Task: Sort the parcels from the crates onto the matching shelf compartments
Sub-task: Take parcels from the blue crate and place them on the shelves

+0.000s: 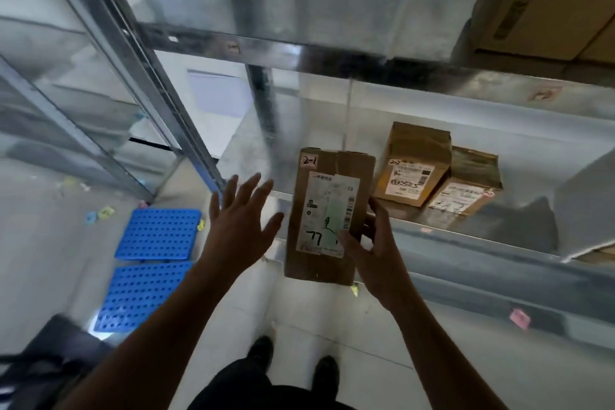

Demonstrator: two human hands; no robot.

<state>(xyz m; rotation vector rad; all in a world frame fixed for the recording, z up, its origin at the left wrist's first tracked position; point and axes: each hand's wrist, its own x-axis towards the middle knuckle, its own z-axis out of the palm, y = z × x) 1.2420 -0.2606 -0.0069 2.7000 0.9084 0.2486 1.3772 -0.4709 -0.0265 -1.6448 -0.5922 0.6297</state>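
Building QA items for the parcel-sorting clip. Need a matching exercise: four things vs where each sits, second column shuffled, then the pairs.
Things
1. parcel marked 2-1
2. parcel marked 2-2
3. blue perforated panels
4. large carton

Places
A. on the floor, at left
B. on the upper shelf, top right
C. in the right hand grip, at the lower shelf front edge
D. lying on the lower shelf, further in

Pairs: 1-C, 2-D, 3-A, 4-B

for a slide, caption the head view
A person's right hand holds a cardboard parcel marked 2-1 at the edge of the metal shelf, left hand open beside it.
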